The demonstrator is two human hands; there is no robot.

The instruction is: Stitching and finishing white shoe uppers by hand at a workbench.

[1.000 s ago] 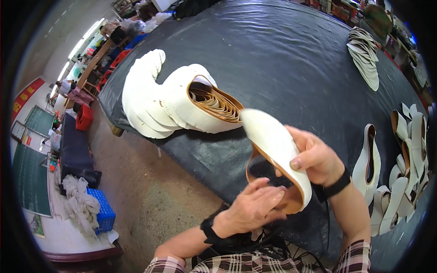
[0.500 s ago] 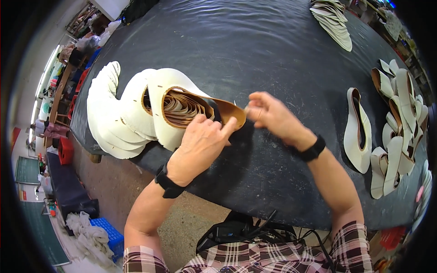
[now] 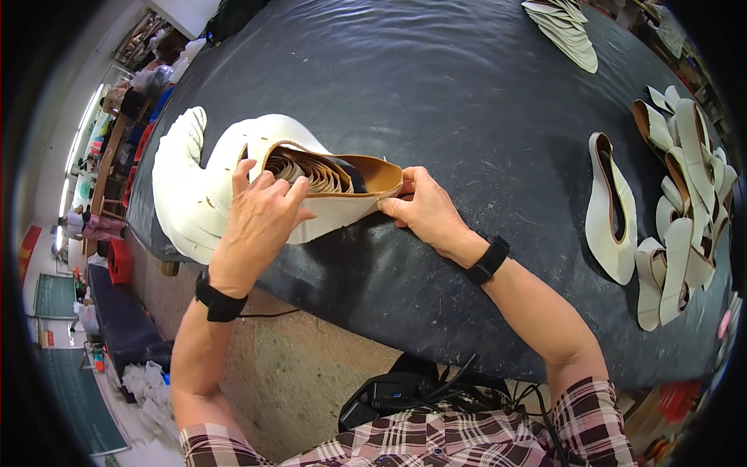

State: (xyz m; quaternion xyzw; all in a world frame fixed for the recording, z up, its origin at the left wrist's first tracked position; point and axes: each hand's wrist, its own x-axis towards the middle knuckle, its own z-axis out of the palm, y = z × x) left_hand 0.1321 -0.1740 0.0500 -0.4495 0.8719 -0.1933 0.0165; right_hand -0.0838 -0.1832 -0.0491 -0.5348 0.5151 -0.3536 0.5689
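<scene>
A fanned stack of white shoe uppers (image 3: 187, 187) with tan lining lies at the left of the table. On its right end is the top shoe upper (image 3: 342, 210), its opening facing up and a dark strip inside near the heel. Its heel end is pinched between the thumb and fingers of my right hand (image 3: 426, 208). Over the toe side of that upper is my left hand (image 3: 261, 210), fingers apart and slightly bent. Whether its fingertips press on the upper is hard to see.
A dark table (image 3: 482, 101) with a curved-looking front edge bears everything. To the right lie a single white shoe upper (image 3: 611, 210) and a loose pile of more uppers (image 3: 685, 210). Another stack (image 3: 564, 35) is at the far right. A red crate (image 3: 119, 261) stands off the table's left side.
My right hand has come left and down and taken hold of the upper's heel end. My left hand has let go there and moved left toward the toe side.
</scene>
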